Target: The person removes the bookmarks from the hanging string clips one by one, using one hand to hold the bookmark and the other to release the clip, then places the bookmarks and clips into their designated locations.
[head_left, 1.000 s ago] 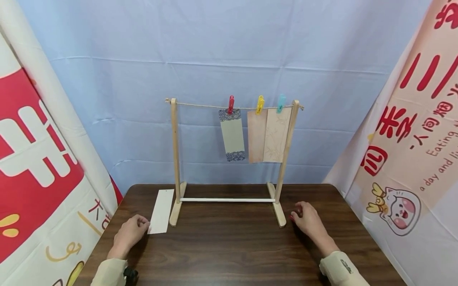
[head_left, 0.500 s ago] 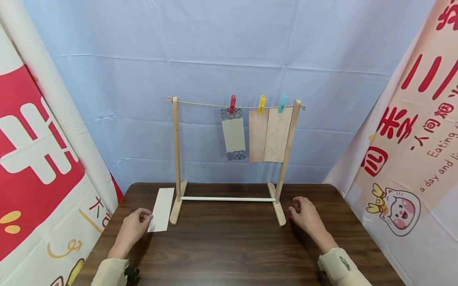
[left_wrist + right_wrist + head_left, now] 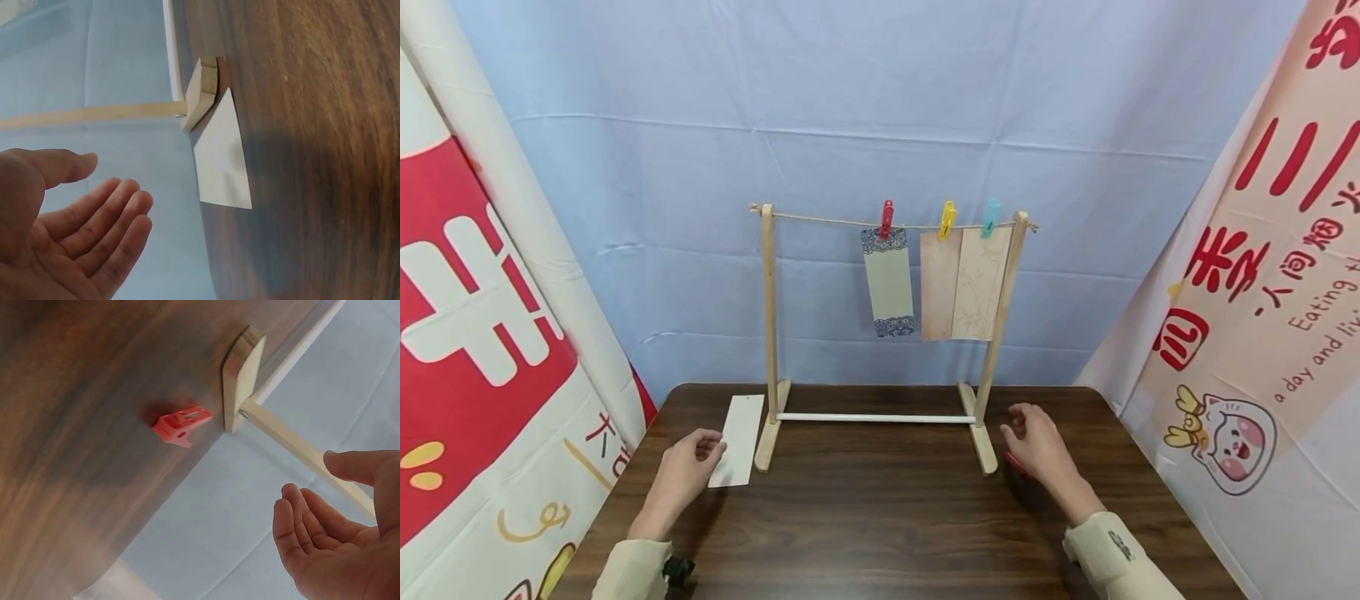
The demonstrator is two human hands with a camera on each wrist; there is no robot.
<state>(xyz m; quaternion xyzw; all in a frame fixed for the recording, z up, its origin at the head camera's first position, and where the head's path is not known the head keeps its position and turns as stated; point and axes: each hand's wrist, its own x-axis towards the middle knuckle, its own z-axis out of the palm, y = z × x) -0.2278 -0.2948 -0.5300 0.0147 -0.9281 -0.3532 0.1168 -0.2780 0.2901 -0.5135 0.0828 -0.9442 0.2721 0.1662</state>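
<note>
My left hand (image 3: 683, 468) hovers beside a blank white paper bookmark (image 3: 741, 437) with a small hole at its top, lying left of the wooden rack (image 3: 770, 317). In the left wrist view the thumb and fingers of this hand (image 3: 94, 231) are apart with nothing between them; the bookmark (image 3: 222, 162) lies beyond them. My right hand (image 3: 1043, 446) is above the table right of the rack, over a red clothespin (image 3: 1016, 465). The right wrist view has this clothespin (image 3: 178, 427) on the table near the rack's foot, apart from the relaxed, empty hand (image 3: 331, 537).
From the rack's string (image 3: 820, 220) hang a blue-bordered bookmark (image 3: 891, 283) under a red clothespin (image 3: 887, 218), a pinkish one (image 3: 937, 287) under a yellow clothespin (image 3: 947, 219) and a cream one (image 3: 979, 287) under a light-blue clothespin (image 3: 990, 218). A white bar (image 3: 876, 418) joins the rack's feet.
My left hand has shifted slightly up and right, overlapping the white bookmark's edge. My right hand has risen a little away from the red clothespin, which now shows more beneath it.
</note>
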